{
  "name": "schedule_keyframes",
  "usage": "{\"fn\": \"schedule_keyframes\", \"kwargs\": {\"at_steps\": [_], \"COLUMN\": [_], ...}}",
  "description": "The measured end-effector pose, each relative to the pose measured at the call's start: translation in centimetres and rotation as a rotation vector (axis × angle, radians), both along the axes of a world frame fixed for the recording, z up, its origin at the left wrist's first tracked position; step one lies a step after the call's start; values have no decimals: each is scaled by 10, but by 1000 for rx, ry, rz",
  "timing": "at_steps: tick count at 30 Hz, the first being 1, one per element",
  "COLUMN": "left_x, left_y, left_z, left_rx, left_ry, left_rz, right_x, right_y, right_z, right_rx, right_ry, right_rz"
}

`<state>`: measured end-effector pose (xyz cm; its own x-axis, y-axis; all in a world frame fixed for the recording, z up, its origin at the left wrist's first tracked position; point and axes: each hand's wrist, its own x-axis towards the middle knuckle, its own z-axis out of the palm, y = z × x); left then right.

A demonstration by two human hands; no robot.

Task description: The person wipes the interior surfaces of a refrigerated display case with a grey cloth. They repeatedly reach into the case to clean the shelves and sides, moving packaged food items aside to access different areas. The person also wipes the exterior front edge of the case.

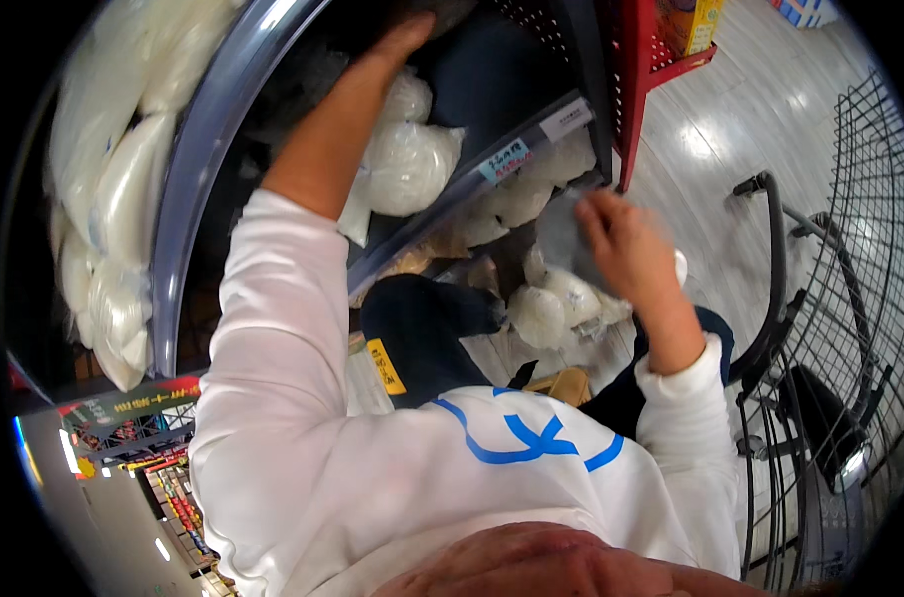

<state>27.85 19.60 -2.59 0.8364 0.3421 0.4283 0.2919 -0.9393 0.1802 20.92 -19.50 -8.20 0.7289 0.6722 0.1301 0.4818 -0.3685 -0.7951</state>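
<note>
My left hand (pixel 408 36) reaches deep over a dark shelf (pixel 481 67) at the top of the view. Its fingers are partly out of sight in the dark, beside something clear and blurred, so its grip is unclear. Below that wrist, clear plastic bags of white contents (pixel 414 168) rest on the shelf. My right hand (pixel 627 242) is closed on a flat grey cloth-like thing (pixel 567 227), blurred by motion. Just under it, several more white-filled plastic bags (pixel 556 306) are bunched near the floor, between my knees.
A shelf front edge with price tags (pixel 505 160) crosses the middle, with a lower tier of bags (pixel 526 198) behind it. Red perforated shelving (pixel 634 82) stands at upper right. A black wire shopping cart (pixel 817 298) is close on my right. Large white bags (pixel 116 186) fill a tier at left.
</note>
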Motion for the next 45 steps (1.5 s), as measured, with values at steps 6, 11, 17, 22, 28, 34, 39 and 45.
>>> {"fn": "schedule_keyframes", "kwargs": {"at_steps": [6, 11, 17, 22, 28, 34, 39, 45], "left_x": [-122, -255, -346, -321, -368, -347, -363, -390], "left_y": [-192, -280, -269, -246, -216, -219, -194, -164], "left_z": [-11, -185, -362, -364, -464, -441, -513, -569], "left_rx": [-685, -1323, -1202, -846, -1248, -994, -1040, -1107], "left_ry": [-389, -81, 467, 568, 734, 749, 621, 1180], "left_rz": [-458, -128, 560, 389, 665, 630, 839, 660], "right_x": [62, 51, 47, 42, 35, 43, 40, 33], "right_y": [-35, -52, -62, -55, -35, -25, -13, -5], "right_z": [-36, -14, -30, -25, -22, -25, -28, -20], "right_rx": [69, 722, 755, 695, 627, 694, 634, 556], "right_ry": [-7, 722, 639, 629, 473, 526, 506, 523], "right_rz": [-234, -491, -514, -582, -506, -439, -367, -330]}}
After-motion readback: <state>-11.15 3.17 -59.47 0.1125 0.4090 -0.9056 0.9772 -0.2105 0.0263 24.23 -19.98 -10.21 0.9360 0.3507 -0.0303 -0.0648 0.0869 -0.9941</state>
